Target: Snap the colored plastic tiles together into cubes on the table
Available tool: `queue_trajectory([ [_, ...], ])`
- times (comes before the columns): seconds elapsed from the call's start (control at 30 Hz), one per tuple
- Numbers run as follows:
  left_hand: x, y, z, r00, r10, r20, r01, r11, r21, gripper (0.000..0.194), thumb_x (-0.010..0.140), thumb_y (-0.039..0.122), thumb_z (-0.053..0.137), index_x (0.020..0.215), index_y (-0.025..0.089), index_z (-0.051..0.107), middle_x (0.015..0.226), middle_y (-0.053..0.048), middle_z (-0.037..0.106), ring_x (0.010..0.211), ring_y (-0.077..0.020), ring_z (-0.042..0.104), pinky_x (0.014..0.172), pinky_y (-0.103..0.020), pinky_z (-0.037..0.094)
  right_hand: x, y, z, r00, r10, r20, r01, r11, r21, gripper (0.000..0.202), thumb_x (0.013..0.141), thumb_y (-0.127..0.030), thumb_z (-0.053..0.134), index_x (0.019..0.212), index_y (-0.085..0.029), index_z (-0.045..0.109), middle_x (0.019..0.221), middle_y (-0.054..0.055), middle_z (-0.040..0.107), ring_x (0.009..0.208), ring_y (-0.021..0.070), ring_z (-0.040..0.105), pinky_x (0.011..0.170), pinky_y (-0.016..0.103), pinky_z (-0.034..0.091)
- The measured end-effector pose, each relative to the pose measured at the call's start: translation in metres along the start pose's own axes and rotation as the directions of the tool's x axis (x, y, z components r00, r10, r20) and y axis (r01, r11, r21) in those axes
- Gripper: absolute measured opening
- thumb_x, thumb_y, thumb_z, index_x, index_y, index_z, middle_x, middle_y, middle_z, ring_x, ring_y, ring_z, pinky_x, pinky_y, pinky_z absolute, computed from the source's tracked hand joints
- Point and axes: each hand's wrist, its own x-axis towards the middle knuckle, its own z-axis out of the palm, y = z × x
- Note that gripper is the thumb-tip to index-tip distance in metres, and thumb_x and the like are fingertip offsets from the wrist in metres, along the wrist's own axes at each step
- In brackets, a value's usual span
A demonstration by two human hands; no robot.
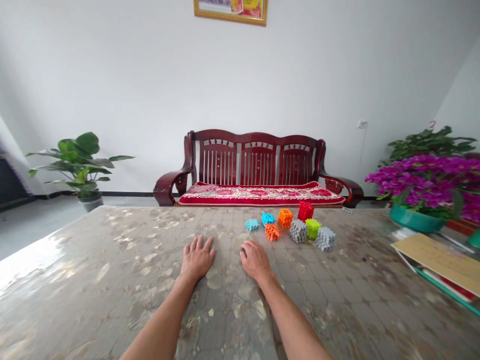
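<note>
My left hand (197, 256) lies palm down on the patterned tablecloth (123, 280), its fingers spread and nothing in them. To its right, my right hand (255, 258) rests on the cloth with the fingers curled in; no object shows in it. Beyond my right hand stand small clusters of toothed plastic pieces: a light blue one (252, 224), a brighter blue one (267, 218), an orange one (272, 232) in front and another orange cluster (285, 218) behind. Farther right are a red cluster (305, 211), a lime green one (312, 228) and two grey clusters (298, 231). Neither hand touches them.
At the table's right side sit purple flowers in a teal pot (418, 218) and a pile of papers with a brown envelope (442, 257) on top. A wooden bench (258, 162) with a red cushion stands beyond the far edge. A potted plant (84, 165) is on the left floor.
</note>
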Motion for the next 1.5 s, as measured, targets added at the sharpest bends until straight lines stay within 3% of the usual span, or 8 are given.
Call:
queue_trajectory([
  [0.17,0.001,-0.001,0.005,1.000,-0.003,-0.024,0.003,1.000,-0.014,0.053,0.097,0.044,0.035,0.147,0.029,0.047,0.155,-0.013,0.044,0.144,-0.0309,0.038,0.113,-0.051,0.029,-0.004,0.000,-0.002,0.998,-0.014,-0.060,0.014,1.000,-0.010,0.023,0.086,-0.016,0.053,0.102,-0.024,0.068,0.108,0.006,0.069,0.106,0.0229,0.060,0.096,0.034,0.045],
  [0.27,0.002,-0.001,0.005,1.000,-0.002,-0.020,0.001,1.000,-0.028,0.054,0.097,0.043,0.035,0.146,0.028,0.048,0.155,-0.014,0.044,0.144,-0.0320,0.037,0.113,-0.052,0.029,-0.008,0.006,0.001,0.979,-0.010,-0.206,0.017,0.999,0.028,0.032,0.083,-0.013,0.051,0.109,-0.024,0.066,0.110,0.008,0.068,0.107,0.0237,0.058,0.099,0.037,0.043],
  [0.43,0.005,-0.003,0.002,1.000,-0.008,-0.018,0.007,0.998,-0.065,0.051,0.094,0.042,0.040,0.142,0.028,0.053,0.150,-0.014,0.049,0.139,-0.0311,0.043,0.113,-0.050,0.029,-0.005,0.031,0.002,0.826,0.130,-0.548,-0.058,0.987,0.147,0.039,0.085,-0.017,0.049,0.123,-0.020,0.057,0.119,0.014,0.064,0.114,0.0277,0.054,0.101,0.044,0.040],
  [0.6,0.011,-0.006,-0.001,1.000,-0.010,-0.023,0.008,0.995,-0.096,0.051,0.091,0.042,0.044,0.139,0.028,0.055,0.143,-0.013,0.054,0.133,-0.0305,0.048,0.111,-0.046,0.031,0.006,0.060,-0.009,0.718,0.269,-0.641,-0.270,0.958,0.099,0.048,0.083,-0.028,0.055,0.130,-0.016,0.049,0.129,0.019,0.058,0.121,0.0323,0.050,0.100,0.045,0.040],
  [0.87,0.009,-0.009,-0.003,0.999,-0.023,-0.031,0.017,0.984,-0.179,0.049,0.090,0.038,0.046,0.136,0.028,0.058,0.141,-0.011,0.055,0.130,-0.0280,0.050,0.112,-0.044,0.030,0.023,0.082,-0.008,0.778,0.411,-0.475,-0.456,0.889,0.023,0.057,0.079,-0.037,0.063,0.129,-0.016,0.048,0.124,0.019,0.059,0.114,0.0340,0.058,0.087,0.041,0.045],
  [1.1,0.011,-0.011,-0.003,0.999,-0.026,-0.039,0.018,0.980,-0.197,0.046,0.089,0.036,0.045,0.133,0.028,0.059,0.142,-0.010,0.056,0.130,-0.0269,0.050,0.112,-0.044,0.031,0.030,0.091,-0.006,0.817,0.376,-0.436,-0.463,0.880,-0.108,0.038,0.081,-0.029,0.062,0.118,-0.022,0.054,0.109,0.011,0.067,0.104,0.0270,0.062,0.078,0.033,0.045],
  [1.3,0.012,-0.010,-0.005,0.999,-0.025,-0.043,0.015,0.974,-0.225,0.044,0.090,0.032,0.046,0.130,0.026,0.061,0.140,-0.010,0.058,0.132,-0.0267,0.049,0.112,-0.045,0.031,0.026,0.079,-0.002,0.904,0.204,-0.376,-0.244,0.968,-0.060,0.035,0.081,-0.020,0.057,0.115,-0.020,0.058,0.110,0.009,0.068,0.103,0.0252,0.061,0.090,0.035,0.045],
  [1.5,0.014,-0.010,-0.001,0.994,0.064,-0.086,-0.092,0.922,-0.377,0.043,0.092,0.035,0.047,0.133,0.028,0.059,0.144,-0.007,0.056,0.135,-0.0253,0.048,0.114,-0.045,0.033,0.026,0.031,0.008,0.964,-0.032,-0.266,0.048,0.997,0.052,0.052,0.077,-0.011,0.053,0.128,-0.021,0.059,0.119,0.008,0.065,0.112,0.0249,0.056,0.100,0.037,0.045],
])
